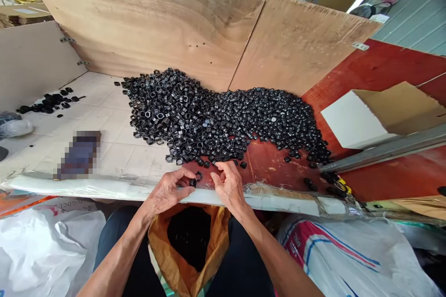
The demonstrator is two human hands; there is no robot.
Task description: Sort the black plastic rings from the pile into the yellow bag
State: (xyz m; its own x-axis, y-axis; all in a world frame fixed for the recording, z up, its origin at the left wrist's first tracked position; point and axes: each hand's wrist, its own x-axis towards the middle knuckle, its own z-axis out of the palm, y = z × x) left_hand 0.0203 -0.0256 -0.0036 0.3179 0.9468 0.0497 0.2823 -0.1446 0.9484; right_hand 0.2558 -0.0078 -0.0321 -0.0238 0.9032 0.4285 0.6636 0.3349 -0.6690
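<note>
A large heap of small black plastic rings (209, 120) spreads across the table, its near edge just beyond my hands. My left hand (169, 190) pinches one black ring (193, 183) between thumb and fingertips, close to the table's front edge (223, 197). Another ring (199, 176) lies on the red-brown board (268, 162) between my hands. My right hand (228, 185) is curled, with its fingers apart and no part visible in them. Below my hands, an orange sack (163, 246) gapes open on my lap, its dark interior unclear.
Plywood boards (139, 18) wall the table's back. A smaller group of black parts (49, 101) lies on the white left surface near a blurred dark object (79, 155). A cardboard box (379, 116) and metal bar (383, 148) sit right. White woven sacks (348, 255) stand below the edge.
</note>
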